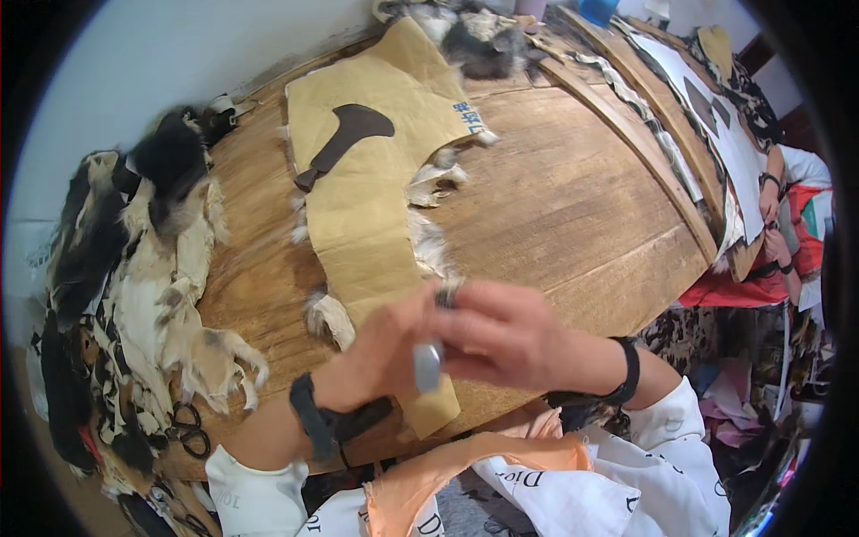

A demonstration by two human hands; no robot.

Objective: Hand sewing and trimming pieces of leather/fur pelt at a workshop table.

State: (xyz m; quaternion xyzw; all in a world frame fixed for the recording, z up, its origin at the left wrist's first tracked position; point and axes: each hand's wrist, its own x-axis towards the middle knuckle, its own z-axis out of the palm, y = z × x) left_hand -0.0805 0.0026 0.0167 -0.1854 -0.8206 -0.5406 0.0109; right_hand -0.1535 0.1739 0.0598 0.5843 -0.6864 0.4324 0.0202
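Note:
My left hand point(389, 333) and my right hand point(514, 336) are held together over the near end of a brown paper pattern point(358, 228). Both are closed and blurred by motion. A small silver-grey object point(428, 367) shows between them at the right fingers; its kind is unclear. What the left fingers hold is hidden. Under the paper lies a fur pelt, its pale hairy edges point(428, 242) sticking out at the sides. On the paper's far part rests a dark brown axe-shaped tool point(358, 130) with a narrow handle.
Black and cream fur pelts point(161, 268) are heaped at the left of the wooden table point(573, 179), with black-handled scissors point(190, 430) beside them. More fur point(483, 45) lies at the back. Long wooden boards point(644, 143) run along the right, where another person's hands point(774, 215) work near white paper point(716, 125).

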